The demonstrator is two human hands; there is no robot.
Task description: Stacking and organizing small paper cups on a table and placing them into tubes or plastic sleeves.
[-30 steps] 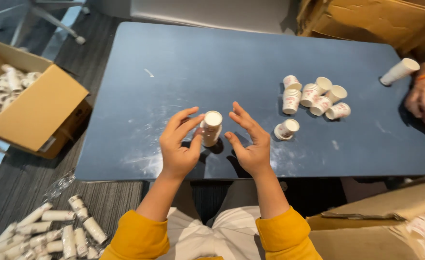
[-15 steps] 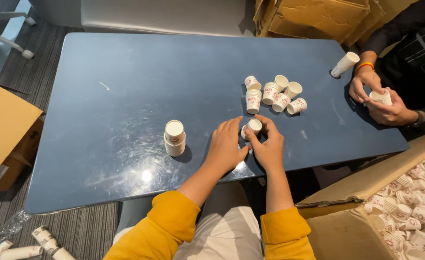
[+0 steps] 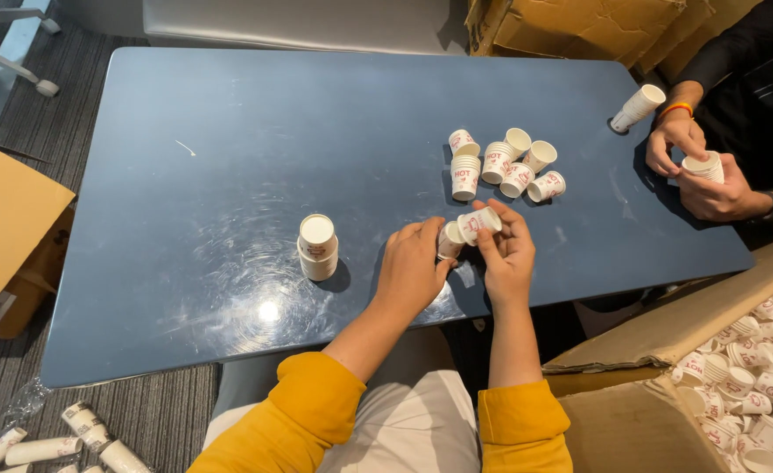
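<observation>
While a short stack of paper cups (image 3: 318, 248) stands apart at the left on the blue table (image 3: 185, 131), the left hand (image 3: 411, 267) and right hand (image 3: 505, 256) each pinch a small paper cup (image 3: 477, 224), left of a co-worker's hands (image 3: 697, 166).

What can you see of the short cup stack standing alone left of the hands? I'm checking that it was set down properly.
The short cup stack is a few white paper cups with red print, nested and standing mouth-down, flat base up. It stands upright on the blue table, casting a small shadow to its right. Nothing touches it; the left hand is nearest but apart.
</observation>
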